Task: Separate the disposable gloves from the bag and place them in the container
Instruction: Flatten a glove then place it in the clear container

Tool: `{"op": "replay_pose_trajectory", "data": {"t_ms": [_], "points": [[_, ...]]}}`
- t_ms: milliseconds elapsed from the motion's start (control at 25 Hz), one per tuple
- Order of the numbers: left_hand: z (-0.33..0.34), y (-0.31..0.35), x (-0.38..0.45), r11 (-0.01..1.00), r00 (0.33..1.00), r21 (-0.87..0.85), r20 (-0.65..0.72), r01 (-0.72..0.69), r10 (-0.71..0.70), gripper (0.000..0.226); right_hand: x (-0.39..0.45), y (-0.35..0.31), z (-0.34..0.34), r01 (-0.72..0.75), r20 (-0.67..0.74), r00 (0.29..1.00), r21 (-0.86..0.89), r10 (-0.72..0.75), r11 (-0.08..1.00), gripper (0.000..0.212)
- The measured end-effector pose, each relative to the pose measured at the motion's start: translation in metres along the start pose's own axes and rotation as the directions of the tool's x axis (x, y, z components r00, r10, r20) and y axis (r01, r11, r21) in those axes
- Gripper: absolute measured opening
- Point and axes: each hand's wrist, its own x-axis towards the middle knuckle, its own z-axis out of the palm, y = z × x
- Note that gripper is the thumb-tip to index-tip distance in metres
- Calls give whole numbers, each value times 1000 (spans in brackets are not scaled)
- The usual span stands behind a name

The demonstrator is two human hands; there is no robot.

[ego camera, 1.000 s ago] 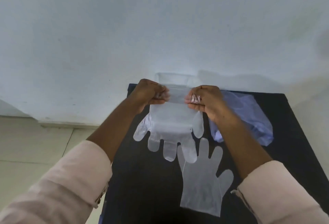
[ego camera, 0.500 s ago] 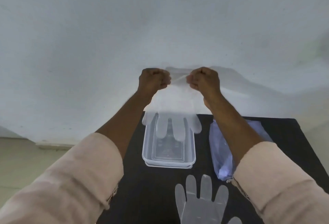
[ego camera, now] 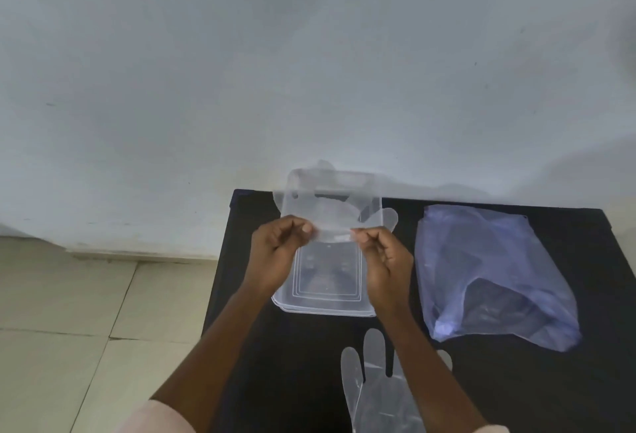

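Held glove: a clear disposable glove (ego camera: 335, 216) is stretched between both hands over the far half of the container; its fingers drape across the far rim and one fingertip pokes past the right wall onto the table.
Left hand: the left hand (ego camera: 275, 253) has its fingers curled, thumb and forefinger pinching the glove's cuff edge on the left.
Right hand: the right hand (ego camera: 385, 257) is curled the same way, pinching the cuff edge on the right; the two hands are close, with only a short strip of film between them.
Container: a clear rectangular plastic container (ego camera: 323, 308) stands at the far left part of the table, its far end at the wall.
Second glove: another clear glove (ego camera: 375, 394) lies flat on the near part of the table, fingers pointing away; the right forearm covers part of it and the bottom edge cuts off its cuff.
Bag: a bluish translucent plastic bag (ego camera: 495, 274) lies crumpled right of the container, apart from it; its contents are hard to make out.
Table: the black table (ego camera: 247, 346) has its left edge just left of the container, over tiled floor; bare black surface lies between container and bag.
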Motion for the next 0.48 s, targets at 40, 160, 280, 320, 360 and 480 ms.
{"op": "replay_pose_trajectory", "data": {"t_ms": [40,160,280,320,360,480], "points": [[0,-10,-1,999,1000,38,6,17,-17,18,-5,9,2,-23,-8,1000,-18,23,1000,12],[2,-23,1,996,997,45,2,80,-80,15,-7,21,8,-58,-32,998,-46,57,997,13],[5,-11,30,995,996,29,-19,91,-91,17,27,13,15,-47,-12,999,-56,46,997,15],[7,-1,46,996,996,26,-27,90,-89,17,47,6,19,-54,-14,998,-60,53,997,15],[9,12,64,996,996,16,-36,86,-86,17,68,-3,22,-66,-22,998,-60,64,996,14],[14,66,112,997,994,-58,-85,59,-64,22,131,-42,24,-33,-65,997,-48,30,998,13]]}}
